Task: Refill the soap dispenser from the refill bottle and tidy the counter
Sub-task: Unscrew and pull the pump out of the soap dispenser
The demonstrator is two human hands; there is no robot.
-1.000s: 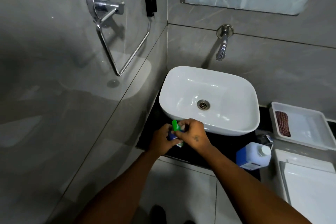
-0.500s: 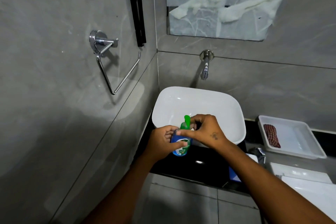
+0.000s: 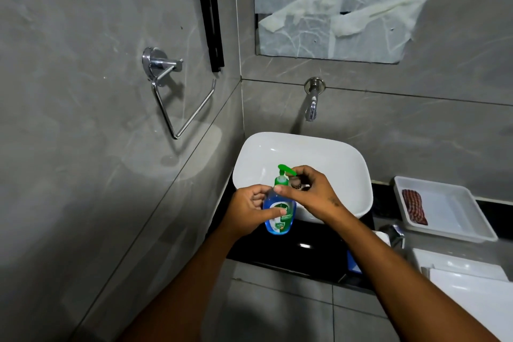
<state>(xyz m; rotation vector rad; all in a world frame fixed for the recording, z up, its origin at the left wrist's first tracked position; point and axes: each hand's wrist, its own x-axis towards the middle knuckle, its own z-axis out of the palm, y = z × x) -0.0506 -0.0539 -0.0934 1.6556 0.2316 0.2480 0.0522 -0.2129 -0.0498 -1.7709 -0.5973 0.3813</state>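
Observation:
A clear blue soap dispenser [image 3: 279,209] with a green pump head is held upright above the front edge of the black counter [image 3: 294,255], in front of the white basin [image 3: 302,155]. My left hand [image 3: 251,207] wraps its body from the left. My right hand [image 3: 312,193] pinches the green collar just below the pump with thumb and fingers. The refill bottle [image 3: 352,261] is almost fully hidden behind my right forearm; only a blue and white corner shows.
A wall tap [image 3: 312,103] hangs over the basin. A white tray [image 3: 455,230] with a dark red cloth sits on the counter at right, by a chrome fitting [image 3: 394,233]. A chrome towel ring [image 3: 177,100] is on the left wall.
The dispenser has been lifted from the counter's front edge into both hands and now stands higher before the basin. The camera tilted up, and my right arm now hides the refill bottle.

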